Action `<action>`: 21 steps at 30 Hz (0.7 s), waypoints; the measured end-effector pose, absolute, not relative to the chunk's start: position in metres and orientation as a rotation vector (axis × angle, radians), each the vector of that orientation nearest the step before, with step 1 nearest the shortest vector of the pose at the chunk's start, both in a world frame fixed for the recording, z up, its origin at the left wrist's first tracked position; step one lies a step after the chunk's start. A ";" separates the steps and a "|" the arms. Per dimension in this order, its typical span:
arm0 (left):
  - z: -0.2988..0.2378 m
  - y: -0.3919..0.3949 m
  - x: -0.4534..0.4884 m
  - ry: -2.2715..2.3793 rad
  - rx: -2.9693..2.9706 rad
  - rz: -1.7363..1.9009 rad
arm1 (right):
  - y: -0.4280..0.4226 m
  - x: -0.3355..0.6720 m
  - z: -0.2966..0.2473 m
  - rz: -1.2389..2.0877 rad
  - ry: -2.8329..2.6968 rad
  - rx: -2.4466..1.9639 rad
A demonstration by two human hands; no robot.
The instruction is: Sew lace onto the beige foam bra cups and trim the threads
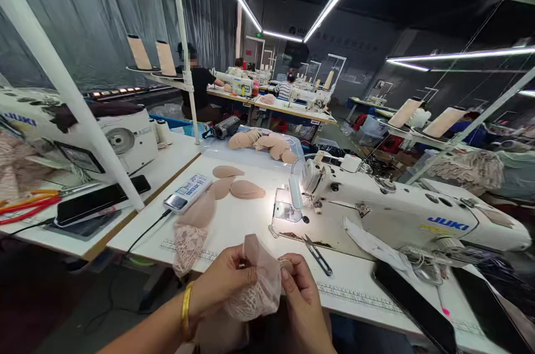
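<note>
My left hand [228, 281] pinches a sheer pale-pink lace piece [261, 281] in front of the table's near edge. At the piece's right side, my right hand [301, 292] grips a small beige pad [286, 266] between thumb and fingers; most of the pad is hidden. Another lace piece [190, 237] hangs over the table edge to the left. Beyond it lie several beige teardrop pads [247, 189]. To the right stands a white sewing machine [376, 198] with its lamp lit, and thread snips [318, 256] rest in front of it.
A white power bank [188, 193] with a cable sits left on the table [246, 220]. Behind, a clear plastic lid [213, 149] carries more pads. Dark phones [413, 304] lie at the right. A white stand post [79, 97] crosses the left side. Other people work farther back.
</note>
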State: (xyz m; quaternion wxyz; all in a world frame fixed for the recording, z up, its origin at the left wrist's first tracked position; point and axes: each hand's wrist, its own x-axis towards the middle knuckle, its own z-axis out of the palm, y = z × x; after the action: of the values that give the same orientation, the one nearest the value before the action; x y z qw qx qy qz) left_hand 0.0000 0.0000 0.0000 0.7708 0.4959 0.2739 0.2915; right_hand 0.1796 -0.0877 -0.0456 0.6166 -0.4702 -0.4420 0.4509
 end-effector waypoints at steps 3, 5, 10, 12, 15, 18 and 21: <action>0.010 0.001 0.000 0.575 1.208 0.720 | -0.085 0.190 -0.028 0.774 -1.209 -1.131; 0.016 0.000 -0.001 0.518 1.203 0.684 | -0.085 0.193 -0.017 0.669 -1.328 -1.155; 0.021 -0.006 -0.002 0.472 1.064 0.566 | -0.084 0.192 -0.002 0.568 -1.358 -1.203; 0.021 -0.006 -0.004 0.482 1.061 0.573 | -0.081 0.197 -0.003 0.496 -1.230 -1.239; 0.022 -0.005 -0.006 0.496 1.057 0.603 | -0.076 0.212 -0.006 0.450 -1.024 -1.291; 0.024 -0.002 -0.008 0.554 1.062 0.635 | -0.078 0.219 -0.005 0.481 -1.074 -1.315; 0.026 -0.002 -0.006 0.626 1.099 0.684 | -0.091 0.205 0.001 0.385 -1.320 -1.320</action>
State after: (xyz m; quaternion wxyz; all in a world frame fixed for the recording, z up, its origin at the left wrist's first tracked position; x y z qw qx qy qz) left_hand -0.0064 -0.0021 0.0257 0.7526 0.5033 0.2866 0.3132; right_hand 0.2048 -0.0908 0.0005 0.5790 -0.5646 -0.5646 0.1647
